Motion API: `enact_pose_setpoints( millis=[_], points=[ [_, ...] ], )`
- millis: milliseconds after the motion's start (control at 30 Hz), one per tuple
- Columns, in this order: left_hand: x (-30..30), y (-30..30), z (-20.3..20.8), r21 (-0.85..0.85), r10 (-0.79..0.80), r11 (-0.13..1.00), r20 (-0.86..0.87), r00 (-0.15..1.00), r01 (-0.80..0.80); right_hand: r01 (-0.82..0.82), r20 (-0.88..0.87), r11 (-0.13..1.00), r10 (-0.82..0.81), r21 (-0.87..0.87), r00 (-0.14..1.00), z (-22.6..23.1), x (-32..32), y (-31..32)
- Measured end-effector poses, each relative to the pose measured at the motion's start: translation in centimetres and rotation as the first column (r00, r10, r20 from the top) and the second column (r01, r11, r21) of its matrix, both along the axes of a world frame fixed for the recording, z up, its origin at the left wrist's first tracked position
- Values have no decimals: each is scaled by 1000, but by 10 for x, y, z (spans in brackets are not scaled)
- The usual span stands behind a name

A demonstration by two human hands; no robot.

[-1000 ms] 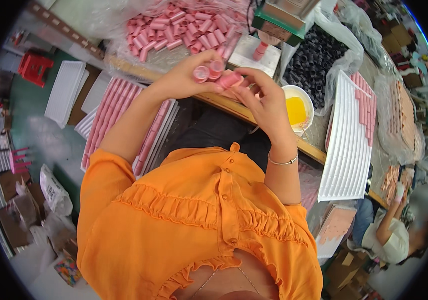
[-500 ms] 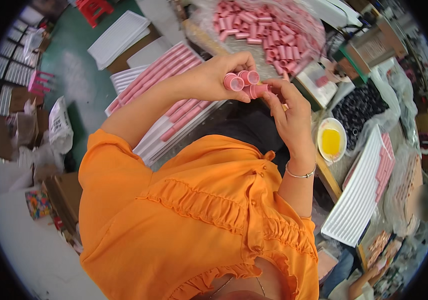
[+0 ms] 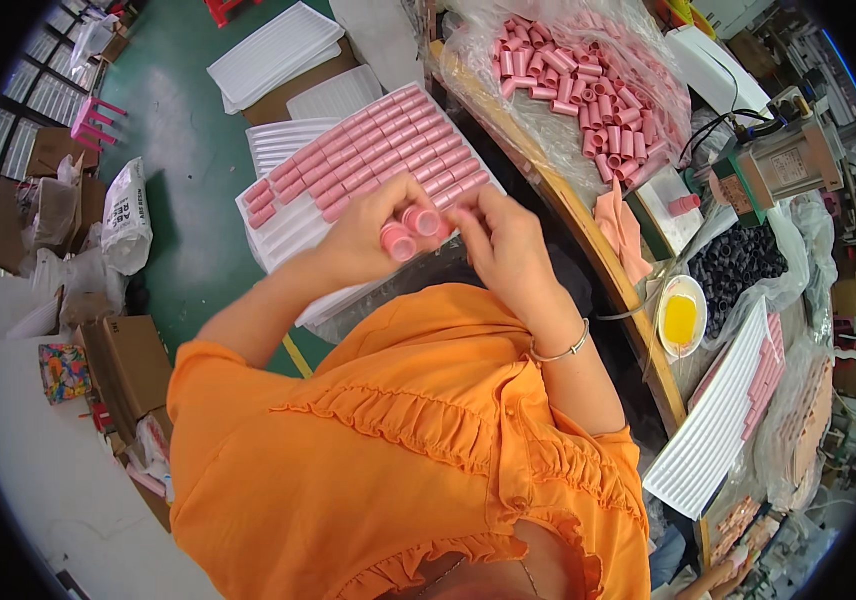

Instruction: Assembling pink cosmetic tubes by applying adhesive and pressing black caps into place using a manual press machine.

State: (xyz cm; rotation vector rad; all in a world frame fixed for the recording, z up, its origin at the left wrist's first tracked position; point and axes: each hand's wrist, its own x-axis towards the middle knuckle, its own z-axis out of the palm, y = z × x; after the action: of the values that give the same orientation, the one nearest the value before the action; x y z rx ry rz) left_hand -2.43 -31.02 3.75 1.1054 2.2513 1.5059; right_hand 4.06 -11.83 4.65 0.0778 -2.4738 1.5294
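Head view — left hand (image 3: 366, 228) holds tubes (image 3: 398, 242) (pink).

Left side: pink plastic stool (image 3: 86, 121) on smooth green floor (image 3: 173, 110); bulging white plastic sack (image 3: 128, 217); lower, brown rectangular cardboard box (image 3: 130, 372) beside a multicoloured, patterned square object (image 3: 65, 372).

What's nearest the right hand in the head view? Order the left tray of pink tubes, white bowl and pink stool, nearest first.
1. Left tray of pink tubes: close by, left of the right hand.
2. White bowl: right of the hand.
3. Pink stool: far upper left.
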Motion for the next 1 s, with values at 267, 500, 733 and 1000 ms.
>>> enact_pose_setpoints(
  millis=[267,500,733,1000],
  points=[
    [15,-13,-64,522,-486,849,714,504,80,-442,-60,890,438,-113,897,-3,14,2],
    [32,2,-58,40,138,987,301,943,-158,-135,261,988,112,70,959,-45,2,5],
    [-24,-94,-107,-334,551,749,-165,818,-572,-132,321,961,49,242,946,-21,25,38],
    [-74,-163,-174,-279,630,555,-474,615,-784,-36,205,987,3,159,979,-10,46,53]
  ],
)
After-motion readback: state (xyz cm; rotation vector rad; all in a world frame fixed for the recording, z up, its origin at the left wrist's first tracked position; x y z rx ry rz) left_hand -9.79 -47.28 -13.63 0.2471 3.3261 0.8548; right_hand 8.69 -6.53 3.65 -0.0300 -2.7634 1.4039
